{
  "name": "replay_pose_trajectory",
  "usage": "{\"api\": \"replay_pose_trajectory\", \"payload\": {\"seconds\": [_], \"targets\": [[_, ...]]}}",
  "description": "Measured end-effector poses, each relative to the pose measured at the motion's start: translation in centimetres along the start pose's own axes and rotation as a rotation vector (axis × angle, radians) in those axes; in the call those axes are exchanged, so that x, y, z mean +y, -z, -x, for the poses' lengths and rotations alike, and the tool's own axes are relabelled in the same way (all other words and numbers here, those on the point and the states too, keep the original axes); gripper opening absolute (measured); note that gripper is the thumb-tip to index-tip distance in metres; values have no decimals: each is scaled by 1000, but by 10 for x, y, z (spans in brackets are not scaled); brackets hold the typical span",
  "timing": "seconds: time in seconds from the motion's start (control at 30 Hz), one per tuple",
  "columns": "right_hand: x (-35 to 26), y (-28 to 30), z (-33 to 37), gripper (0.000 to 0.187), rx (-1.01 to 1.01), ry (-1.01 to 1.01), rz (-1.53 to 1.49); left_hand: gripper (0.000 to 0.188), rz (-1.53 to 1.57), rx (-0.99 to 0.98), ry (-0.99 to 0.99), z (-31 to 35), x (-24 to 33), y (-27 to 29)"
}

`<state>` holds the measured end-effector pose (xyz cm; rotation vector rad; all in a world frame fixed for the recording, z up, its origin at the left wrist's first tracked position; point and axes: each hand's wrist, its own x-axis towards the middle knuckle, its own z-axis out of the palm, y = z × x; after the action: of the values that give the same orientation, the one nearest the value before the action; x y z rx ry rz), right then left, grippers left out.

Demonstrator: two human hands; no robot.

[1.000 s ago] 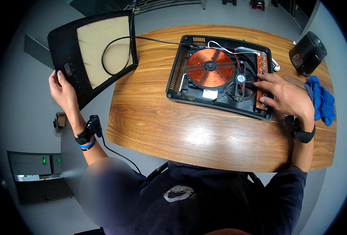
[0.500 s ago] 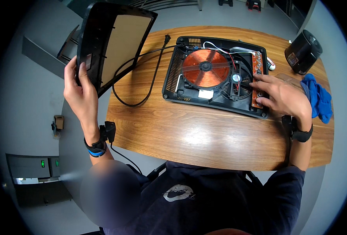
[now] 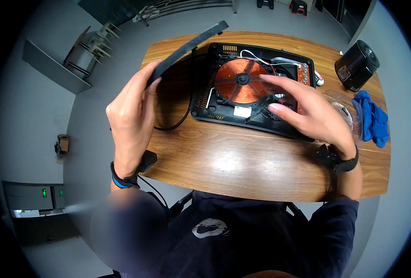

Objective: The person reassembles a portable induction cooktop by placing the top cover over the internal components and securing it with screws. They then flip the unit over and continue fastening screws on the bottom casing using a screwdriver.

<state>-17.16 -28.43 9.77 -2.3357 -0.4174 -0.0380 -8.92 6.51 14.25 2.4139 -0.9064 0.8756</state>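
An opened induction cooker base point(image 3: 254, 123) lies on the wooden table, its round copper coil point(image 3: 233, 88) bare and a red-brown circuit board point(image 3: 303, 74) along its right side. My left hand point(image 3: 133, 109) grips the near end of the cooker's black top cover point(image 3: 189, 48), which is tilted up and seen almost edge-on above the base's left side. My right hand point(image 3: 312, 109) is over the right half of the base, fingers apart and holding nothing. It covers much of the fan and part of the board; whether its fingertips touch anything, I cannot tell.
A black power cord point(image 3: 175, 126) loops left of the base. At the table's right are a black canister-shaped appliance point(image 3: 357, 65), a blue cloth point(image 3: 373, 118) and a clear plastic container point(image 3: 354, 109), partly behind my right hand.
My left hand has swung the top cover rightward, from showing its underside to nearly edge-on near the base. My right hand has left the circuit board and moved left toward the coil.
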Motion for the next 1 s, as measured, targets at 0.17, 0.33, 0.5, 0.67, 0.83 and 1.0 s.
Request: {"api": "replay_pose_trajectory", "payload": {"seconds": [0.17, 0.33, 0.5, 0.67, 0.83, 1.0], "targets": [[-9, -38, -56, 66, -42, 152, -450, 38, 61, -115, -128, 1, 9, -6], [-35, -51, -88, 64, -106, -227, -1158, 47, -9, -94, -229, 18, 5, -29], [-39, -67, -94, 37, 204, -447, -1540, 55, 158, -306, -209, 33, 9, -31], [-4, -67, -109, 24, 412, -551, -1492, 73, 446, -604, -159, 42, -10, -10], [23, -40, -106, 23, 464, -560, -1488, 107, 377, -465, -27, 60, -61, -12], [55, -24, -93, 25, 417, -423, -1567, 116, 338, -583, 221, 59, -96, -21]]}}
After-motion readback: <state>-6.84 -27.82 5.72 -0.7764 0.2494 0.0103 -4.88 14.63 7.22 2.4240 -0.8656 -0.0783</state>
